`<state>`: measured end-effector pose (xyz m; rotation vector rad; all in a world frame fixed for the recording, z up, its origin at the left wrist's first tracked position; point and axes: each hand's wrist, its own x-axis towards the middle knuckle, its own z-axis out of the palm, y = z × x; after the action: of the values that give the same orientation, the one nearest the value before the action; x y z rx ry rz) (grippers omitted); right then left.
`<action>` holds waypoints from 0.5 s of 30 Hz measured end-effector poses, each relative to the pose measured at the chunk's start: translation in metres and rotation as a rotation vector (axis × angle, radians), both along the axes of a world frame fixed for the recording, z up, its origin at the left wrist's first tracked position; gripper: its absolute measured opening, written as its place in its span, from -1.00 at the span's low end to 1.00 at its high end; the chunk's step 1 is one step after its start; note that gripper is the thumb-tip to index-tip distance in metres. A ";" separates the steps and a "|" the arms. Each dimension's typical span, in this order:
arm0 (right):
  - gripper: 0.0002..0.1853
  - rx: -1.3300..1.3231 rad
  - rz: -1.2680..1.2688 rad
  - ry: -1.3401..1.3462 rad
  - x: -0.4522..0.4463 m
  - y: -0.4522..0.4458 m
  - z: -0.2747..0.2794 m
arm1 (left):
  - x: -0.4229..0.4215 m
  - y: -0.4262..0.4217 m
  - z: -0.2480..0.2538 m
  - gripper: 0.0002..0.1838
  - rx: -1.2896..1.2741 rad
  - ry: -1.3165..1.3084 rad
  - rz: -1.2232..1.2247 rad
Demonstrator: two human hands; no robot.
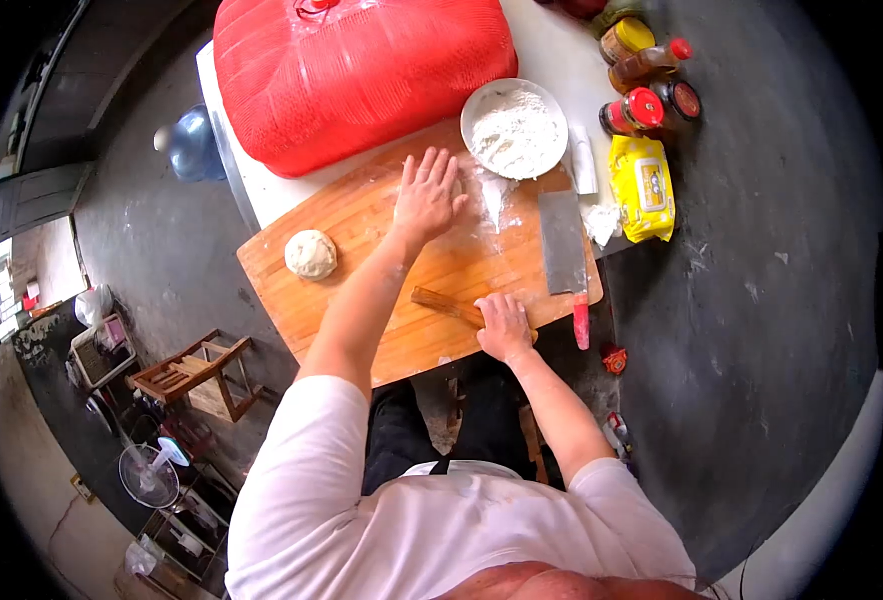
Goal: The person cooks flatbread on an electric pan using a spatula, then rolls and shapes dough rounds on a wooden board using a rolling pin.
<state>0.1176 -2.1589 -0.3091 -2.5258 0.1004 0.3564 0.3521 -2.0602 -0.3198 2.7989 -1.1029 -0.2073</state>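
Note:
My left hand (427, 198) lies palm down near the far edge of the wooden board (382, 325), its fingers stretched out. Whatever may be under the palm is hidden. To its left sits a round lump of dough (311, 255). At the near side of the board my right hand (505, 325) is closed over one end of a wooden rolling pin (444, 304). A white bowl of flour (515, 130) stands beyond the hands, with loose flour (495, 197) spilled below it. On the board's right side rests a cleaver (564, 245) with a red handle.
A large red cover (362, 75) takes up the back left of the white table (552, 40). Several jars and bottles (644, 108) and a yellow wipes pack (644, 188) line the right edge. A wooden stool (197, 375) and a fan (150, 475) are at the left.

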 end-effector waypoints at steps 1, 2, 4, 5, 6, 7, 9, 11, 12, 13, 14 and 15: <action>-0.63 0.004 -0.005 -0.001 0.001 0.000 0.000 | -0.003 0.000 -0.005 -0.34 -0.018 -0.004 0.020; -0.63 0.010 0.002 0.000 0.003 0.000 0.000 | -0.005 0.002 -0.010 -0.34 -0.012 -0.004 0.027; -0.64 0.013 0.012 0.004 0.004 -0.001 0.005 | -0.014 0.004 -0.012 -0.33 -0.041 -0.014 0.096; -0.64 0.012 0.022 0.007 0.005 -0.002 0.005 | -0.015 0.005 -0.012 -0.33 -0.047 -0.004 0.128; -0.64 0.031 0.020 0.002 0.006 -0.003 0.003 | -0.014 0.003 -0.014 -0.33 -0.049 -0.005 0.134; -0.64 0.053 0.014 0.003 0.005 -0.003 0.003 | -0.015 0.002 -0.015 -0.31 -0.038 -0.016 0.173; -0.63 0.054 0.020 0.010 0.006 -0.004 0.002 | -0.016 0.000 -0.019 -0.30 -0.022 -0.025 0.218; -0.63 0.058 0.023 0.012 0.006 -0.005 0.004 | -0.017 -0.005 -0.019 -0.27 0.007 -0.022 0.283; -0.62 0.056 0.021 0.026 0.006 -0.005 0.003 | -0.016 -0.008 -0.019 -0.27 0.011 -0.023 0.287; -0.61 0.055 0.020 0.040 0.007 -0.004 0.004 | -0.015 -0.010 -0.017 -0.26 0.013 -0.017 0.313; -0.61 0.060 0.029 0.039 0.007 -0.003 0.005 | -0.016 -0.012 -0.015 -0.25 0.015 -0.013 0.342; -0.60 0.042 0.038 0.056 0.006 -0.002 0.005 | -0.016 -0.013 -0.013 -0.26 0.006 -0.003 0.356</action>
<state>0.1240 -2.1612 -0.3037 -2.4797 0.0664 0.4395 0.3361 -2.0736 -0.3332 2.9371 -0.5873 -0.1680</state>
